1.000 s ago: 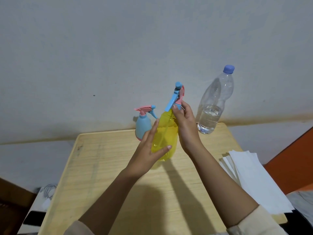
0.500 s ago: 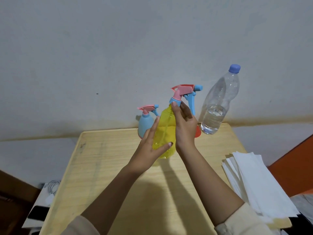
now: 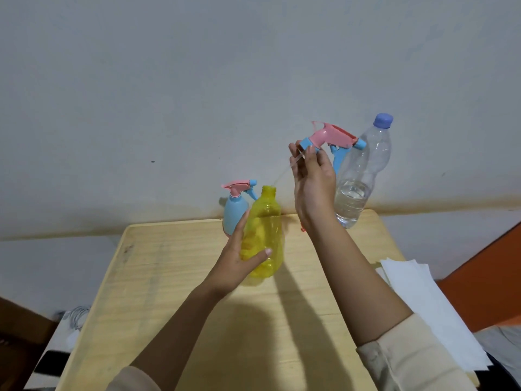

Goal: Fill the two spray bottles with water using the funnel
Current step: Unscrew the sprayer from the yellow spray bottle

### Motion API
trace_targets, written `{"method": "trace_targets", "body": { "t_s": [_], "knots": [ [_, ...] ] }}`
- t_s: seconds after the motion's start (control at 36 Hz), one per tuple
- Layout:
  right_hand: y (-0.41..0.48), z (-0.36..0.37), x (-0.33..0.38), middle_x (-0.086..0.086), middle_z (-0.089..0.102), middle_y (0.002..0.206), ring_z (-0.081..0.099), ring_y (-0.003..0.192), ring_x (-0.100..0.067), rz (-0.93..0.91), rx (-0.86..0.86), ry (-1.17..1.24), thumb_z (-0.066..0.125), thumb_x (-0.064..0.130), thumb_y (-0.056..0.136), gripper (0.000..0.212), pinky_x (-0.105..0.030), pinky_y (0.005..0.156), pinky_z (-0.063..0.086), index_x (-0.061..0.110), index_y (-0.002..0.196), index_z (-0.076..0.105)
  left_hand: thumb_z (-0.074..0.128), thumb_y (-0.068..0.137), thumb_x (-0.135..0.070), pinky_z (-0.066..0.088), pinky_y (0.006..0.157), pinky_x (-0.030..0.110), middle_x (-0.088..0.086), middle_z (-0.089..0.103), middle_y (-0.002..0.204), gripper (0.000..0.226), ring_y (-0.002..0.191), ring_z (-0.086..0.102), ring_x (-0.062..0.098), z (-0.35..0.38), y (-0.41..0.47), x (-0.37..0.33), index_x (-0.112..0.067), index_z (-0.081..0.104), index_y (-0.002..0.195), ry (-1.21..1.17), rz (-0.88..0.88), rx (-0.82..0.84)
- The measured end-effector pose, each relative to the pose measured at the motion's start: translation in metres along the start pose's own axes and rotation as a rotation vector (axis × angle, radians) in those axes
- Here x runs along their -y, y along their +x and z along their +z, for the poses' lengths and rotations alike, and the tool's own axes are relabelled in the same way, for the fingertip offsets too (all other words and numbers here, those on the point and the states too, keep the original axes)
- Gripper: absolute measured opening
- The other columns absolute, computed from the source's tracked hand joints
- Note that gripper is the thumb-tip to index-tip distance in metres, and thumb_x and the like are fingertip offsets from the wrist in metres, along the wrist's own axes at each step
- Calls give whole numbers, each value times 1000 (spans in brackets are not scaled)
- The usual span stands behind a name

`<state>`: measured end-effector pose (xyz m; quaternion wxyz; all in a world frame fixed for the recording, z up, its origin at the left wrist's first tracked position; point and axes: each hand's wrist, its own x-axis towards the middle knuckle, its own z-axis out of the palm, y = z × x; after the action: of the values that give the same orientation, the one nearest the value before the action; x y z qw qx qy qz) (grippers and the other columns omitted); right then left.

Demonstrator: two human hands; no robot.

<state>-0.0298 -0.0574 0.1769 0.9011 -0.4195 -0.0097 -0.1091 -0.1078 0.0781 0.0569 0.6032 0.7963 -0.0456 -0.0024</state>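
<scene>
Above the counter (image 3: 169, 277), my right hand (image 3: 313, 182) now pinches the sprayer (image 3: 329, 136), which was seated a second ago and is lifted off the yellow bottle (image 3: 265, 235). My left hand (image 3: 236, 263) grips that bottle upright. Its neck is open, which I judge ready for filling.

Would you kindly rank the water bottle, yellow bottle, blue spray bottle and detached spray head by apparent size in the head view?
1. water bottle
2. yellow bottle
3. blue spray bottle and spray head look alike; the blue one is partly hidden, so unranked.
</scene>
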Motion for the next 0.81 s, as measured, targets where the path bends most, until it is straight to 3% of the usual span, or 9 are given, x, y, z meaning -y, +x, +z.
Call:
{"method": "trace_targets", "body": {
  "t_s": [0.08,0.19,0.36,0.47,0.53,0.58,0.69,0.81],
  "knots": [
    [13,4,18,0,59,86,62,90,-10,-32,-18,96,38,10,100,21,-16,76,48,13,87,53,69,72,-58,32,113,41,-18,24,151,90,138,27,3,2,2,16,-58,11,140,37,-33,-45],
    [26,-8,36,-3,57,88,63,86,-9,-66,15,56,37,10,101,21,-17,78,48,12,87,53,71,65,-58,36,110,41,-12,35,142,97,132,36,5,2,4,39,-52,14,143,42,-88,-124],
    [23,-72,-7,-4,60,82,60,76,-11,208,31,-424,40,14,100,21,-20,71,47,15,84,54,71,50,-55,43,99,39,0,45,124,103,112,46,11,10,10,61,-39,27,142,82,-153,-254],
    [-1,-135,-69,-1,48,71,51,67,-14,442,109,-890,41,13,98,27,-30,73,47,17,73,48,69,54,-61,40,95,33,6,43,133,107,117,43,15,16,13,80,-25,27,145,157,-120,-238],
    [-12,-159,-93,3,49,69,51,72,-20,513,162,-1072,44,15,97,26,-33,74,43,21,72,49,68,56,-63,37,98,30,3,41,136,105,121,41,14,20,12,89,-25,26,145,167,-122,-244],
    [-20,-173,-106,2,52,73,51,80,-22,540,183,-1171,45,16,96,21,-31,76,39,20,76,52,68,57,-61,35,98,28,1,39,137,104,122,40,12,23,12,94,-26,26,145,174,-128,-263],
    [-25,-179,-117,-1,53,85,47,78,-17,448,184,-1285,45,13,96,10,-18,55,32,9,96,54,83,65,-40,38,100,33,-6,36,137,98,125,40,13,24,14,103,-33,22,143,164,-135,-307],
    [-27,-177,-133,-5,56,81,48,67,-12,414,132,-1257,47,15,93,9,-15,52,34,8,87,48,74,63,-53,43,102,48,-2,39,144,97,129,44,18,17,17,115,-38,22,144,158,-156,-307]
  ]
}}
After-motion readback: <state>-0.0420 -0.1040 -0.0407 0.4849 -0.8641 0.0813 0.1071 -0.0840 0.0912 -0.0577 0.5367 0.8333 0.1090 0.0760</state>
